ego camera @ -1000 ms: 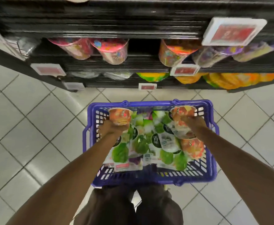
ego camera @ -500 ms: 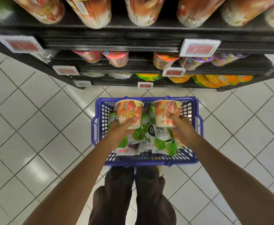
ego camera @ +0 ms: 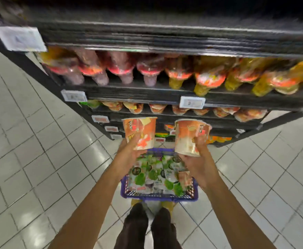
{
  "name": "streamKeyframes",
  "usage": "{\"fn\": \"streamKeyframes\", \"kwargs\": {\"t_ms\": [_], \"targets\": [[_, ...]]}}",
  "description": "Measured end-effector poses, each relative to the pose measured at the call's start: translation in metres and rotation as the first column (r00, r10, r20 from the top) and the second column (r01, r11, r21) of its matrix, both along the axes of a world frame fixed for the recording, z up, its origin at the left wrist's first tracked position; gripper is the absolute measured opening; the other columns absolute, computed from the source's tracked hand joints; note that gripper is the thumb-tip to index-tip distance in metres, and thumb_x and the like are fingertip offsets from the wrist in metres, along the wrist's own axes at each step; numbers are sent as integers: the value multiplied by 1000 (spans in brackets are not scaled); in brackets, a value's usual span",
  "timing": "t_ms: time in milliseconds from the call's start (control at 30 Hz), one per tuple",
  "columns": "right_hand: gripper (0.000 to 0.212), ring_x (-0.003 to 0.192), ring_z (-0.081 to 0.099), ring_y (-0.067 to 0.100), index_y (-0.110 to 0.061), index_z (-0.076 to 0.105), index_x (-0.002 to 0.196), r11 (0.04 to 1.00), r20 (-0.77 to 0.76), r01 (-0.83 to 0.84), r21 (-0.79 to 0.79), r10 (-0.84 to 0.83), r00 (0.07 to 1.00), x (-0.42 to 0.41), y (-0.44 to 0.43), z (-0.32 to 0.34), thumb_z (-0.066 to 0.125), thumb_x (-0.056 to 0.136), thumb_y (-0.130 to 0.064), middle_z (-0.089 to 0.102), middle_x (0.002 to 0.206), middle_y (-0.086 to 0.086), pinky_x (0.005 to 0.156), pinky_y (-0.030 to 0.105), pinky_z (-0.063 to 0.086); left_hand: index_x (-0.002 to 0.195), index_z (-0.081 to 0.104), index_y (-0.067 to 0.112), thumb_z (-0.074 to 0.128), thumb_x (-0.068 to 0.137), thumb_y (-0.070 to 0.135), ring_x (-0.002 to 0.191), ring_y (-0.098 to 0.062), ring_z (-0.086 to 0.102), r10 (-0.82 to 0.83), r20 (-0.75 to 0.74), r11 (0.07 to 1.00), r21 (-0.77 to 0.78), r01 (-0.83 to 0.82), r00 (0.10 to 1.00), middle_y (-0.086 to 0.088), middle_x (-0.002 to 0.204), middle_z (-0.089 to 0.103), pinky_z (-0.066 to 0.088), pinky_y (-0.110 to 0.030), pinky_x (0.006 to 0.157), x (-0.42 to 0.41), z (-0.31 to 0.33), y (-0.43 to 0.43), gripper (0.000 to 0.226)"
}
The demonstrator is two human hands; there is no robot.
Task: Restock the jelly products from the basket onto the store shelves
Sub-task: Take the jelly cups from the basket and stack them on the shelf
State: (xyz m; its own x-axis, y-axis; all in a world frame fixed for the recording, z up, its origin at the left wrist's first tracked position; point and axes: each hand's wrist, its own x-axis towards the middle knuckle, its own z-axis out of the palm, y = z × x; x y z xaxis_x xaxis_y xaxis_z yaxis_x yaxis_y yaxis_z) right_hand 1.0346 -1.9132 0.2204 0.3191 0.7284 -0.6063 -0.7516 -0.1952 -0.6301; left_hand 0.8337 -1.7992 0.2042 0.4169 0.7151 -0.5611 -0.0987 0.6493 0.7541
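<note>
Hands first, in the head view: the left hand (ego camera: 129, 155) cups an orange jelly cup (ego camera: 140, 133) from below, fingers wrapped around its lower half, cup upright. The right hand (ego camera: 197, 162) grips a second jelly cup (ego camera: 190, 137) the same way, this one tilted a little to the right. Both cups are raised in front of the black shelves (ego camera: 147, 90), level with the lower tiers, and sit side by side without touching. Below the hands, a blue basket (ego camera: 157, 195) stands on the pale tiled floor (ego camera: 39, 159), holding green-printed jelly pouches (ego camera: 154, 175) and one more orange pack at its right side. One tier carries a row of similar orange cups (ego camera: 157, 108); the tier above holds blurred red-capped packs (ego camera: 179, 74). White price tags (ego camera: 192, 102) clip to the shelf edges. The person's dark trouser legs (ego camera: 147, 229) show at the bottom.
</note>
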Motion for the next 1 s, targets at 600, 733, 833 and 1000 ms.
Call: {"fn": "streamKeyframes", "kwargs": {"t_ms": [600,733,833,1000], "targets": [[57,108,67,20,-6,52,137,740,460,-278,613,-49,886,17,55,365,61,88,-34,69,120,7,87,30,57,110,61,15,97,27,40,92,-24,70,60,237,751,629,-201,970,-3,95,75,61,-34,80,-13,391,37,94],[62,106,67,20,-7,56,132,659,494,-272,701,-174,852,21,71,437,67,79,-38,70,118,7,89,31,56,105,62,21,96,26,44,89,-17,73,25,261,632,744,-218,965,4,89,77,59,-25,73,-21,466,51,89],[60,106,68,23,-5,49,138,586,531,-308,749,-254,808,20,82,492,63,87,-34,68,123,10,87,31,58,107,66,18,96,25,53,90,-16,74,-60,281,550,810,-203,958,0,95,77,59,-26,72,-26,525,62,94],[65,117,63,26,-16,55,133,556,607,-320,767,-466,644,14,98,581,68,79,-50,68,124,6,100,41,51,107,69,17,91,37,57,99,-21,72,-137,265,329,921,-208,955,-6,105,75,60,-30,79,-32,622,90,83]]}}
